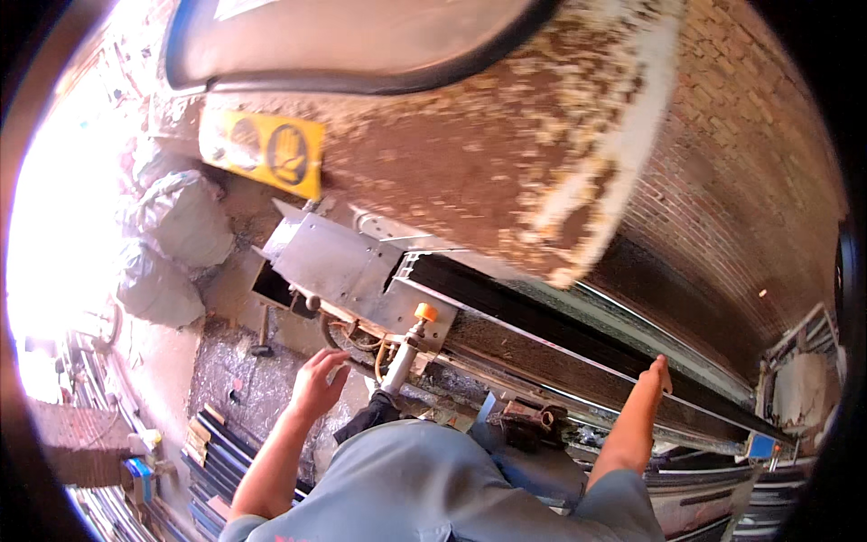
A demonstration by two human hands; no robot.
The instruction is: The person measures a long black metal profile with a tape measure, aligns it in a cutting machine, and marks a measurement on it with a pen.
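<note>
My left hand (321, 379) is held in the air with its fingers loosely extended and nothing in them. It is nearest to a pale cylinder (397, 369) with an orange knob (425, 313), fixed to the metal bed (334, 257) of a large machine. My right arm reaches out to the right. The right hand (658, 374) is over a long black bar (542, 312) lying along the machine's length and appears to touch it. Its fingers are bunched and partly hidden, so I cannot tell whether they grip the bar.
A worn brown machine hood (452, 172) with a yellow warning sign (262, 149) hangs over the bed. Pale sacks (181, 221) stand at the left. A hammer (263, 334) and stacked dark profiles (221, 465) lie on the floor. A brick wall (741, 172) rises at the right.
</note>
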